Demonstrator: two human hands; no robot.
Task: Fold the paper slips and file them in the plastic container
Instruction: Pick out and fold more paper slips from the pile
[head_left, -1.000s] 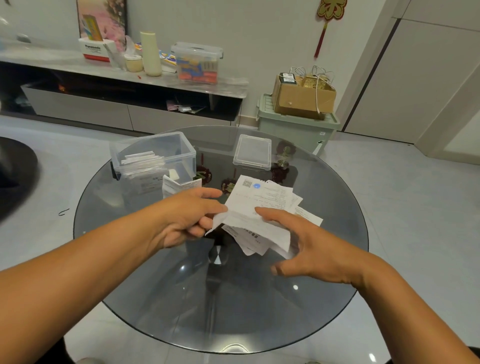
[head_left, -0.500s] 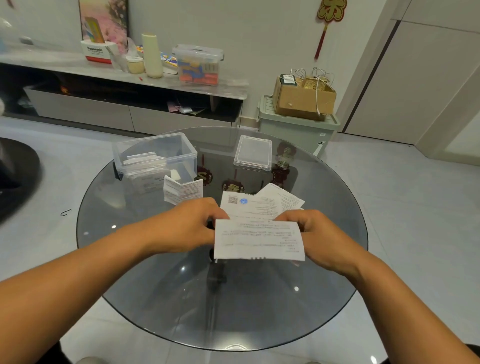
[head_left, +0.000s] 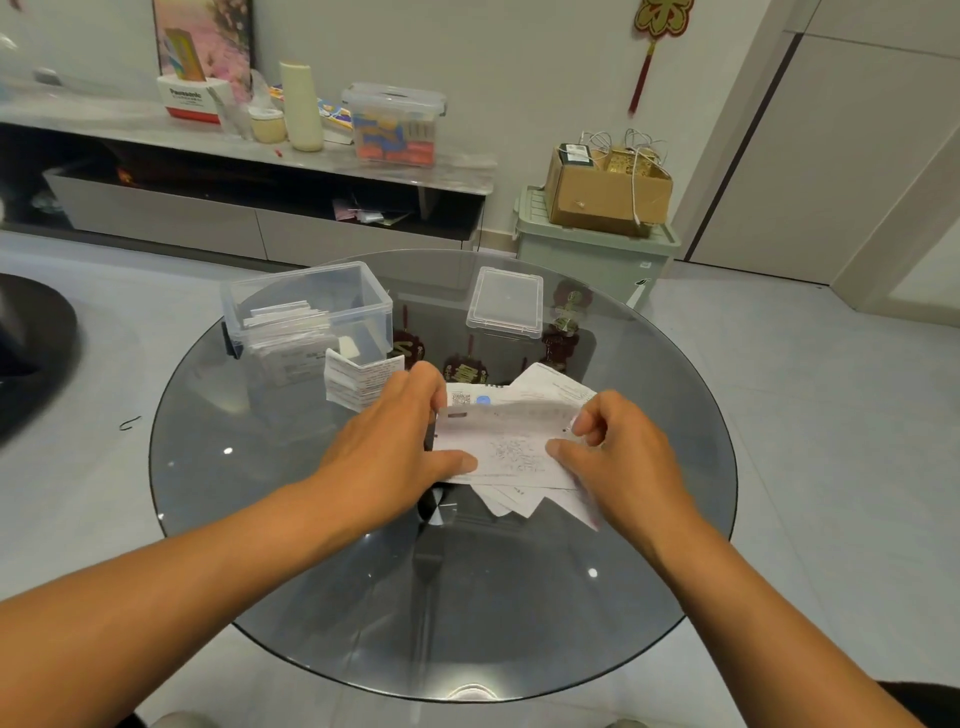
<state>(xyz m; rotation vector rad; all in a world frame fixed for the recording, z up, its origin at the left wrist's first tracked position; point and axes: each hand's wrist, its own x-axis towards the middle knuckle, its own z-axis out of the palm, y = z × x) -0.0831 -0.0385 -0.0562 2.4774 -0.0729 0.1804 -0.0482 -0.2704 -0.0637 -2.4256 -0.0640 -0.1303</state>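
Top paper slip (head_left: 511, 441) held over middle of the round glass surface (head_left: 291, 545), long axis running left-right, printed face up, upper edge curling over toward the person. Left hand (head_left: 387, 449) grip pinches the slip's left edge, thumb on top near the lower corner; right hand (head_left: 618, 457) grip pinches the right edge, fingers curled. Slip sits directly above a loose pile of slips (head_left: 524, 499), fanned out with corners poking toward near side and far right; count in pile unclear. One folded slip (head_left: 361, 382) stands tented on the surface just left of left hand, just in front of the plastic container (head_left: 306, 312). One container, clear, open, far-left on surface, holding a stack of folded slips upright at its left side; exact number can't tell. One clear lid (head_left: 505, 304) lies flat far-centre, well apart from container. Nothing between hands and container except the tented slip. Behind: low cabinet (head_left: 156, 218) with clutter, green bin (head_left: 592, 249) carrying one cardboard box (head_left: 608, 197).
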